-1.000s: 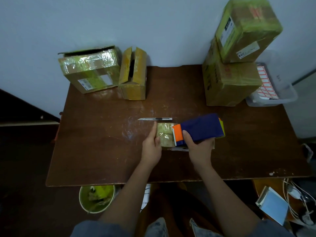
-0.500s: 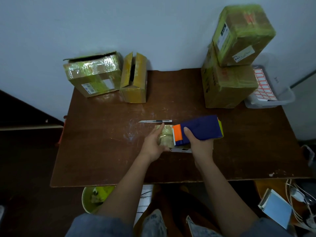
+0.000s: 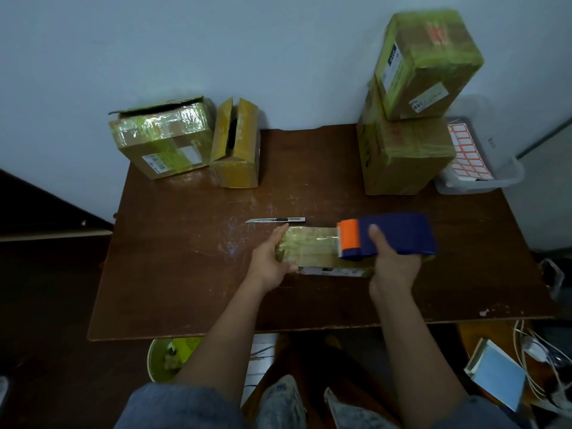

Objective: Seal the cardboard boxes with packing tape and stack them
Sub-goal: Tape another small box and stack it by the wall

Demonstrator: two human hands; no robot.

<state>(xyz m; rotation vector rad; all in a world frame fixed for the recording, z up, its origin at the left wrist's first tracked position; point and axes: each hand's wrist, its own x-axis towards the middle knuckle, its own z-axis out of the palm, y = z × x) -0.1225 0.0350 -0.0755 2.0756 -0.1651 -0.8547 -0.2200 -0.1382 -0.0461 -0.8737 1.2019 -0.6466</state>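
A small flat cardboard box (image 3: 309,247) lies in the middle of the brown table (image 3: 192,258), its top shiny with clear tape. My left hand (image 3: 272,258) grips the box's left end. My right hand (image 3: 391,267) holds a blue and orange tape dispenser (image 3: 387,236) that rests on the box's right part. Two taped boxes stand stacked at the back right: the upper box (image 3: 427,61) sits tilted on the lower box (image 3: 399,156). At the back left are a taped box (image 3: 161,140) with a raised flap and an open yellow box (image 3: 236,144).
A utility knife (image 3: 275,220) lies just behind the small box. A clear plastic bin (image 3: 483,178) holding red-bordered label sheets sits at the table's right rear. Below the front edge are a green waste bin (image 3: 167,357), a blue notebook (image 3: 498,376) and white cables (image 3: 538,354).
My right hand has slid the dispenser to the right along the box, leaving more taped surface showing. My left hand has closed around the box's left end.
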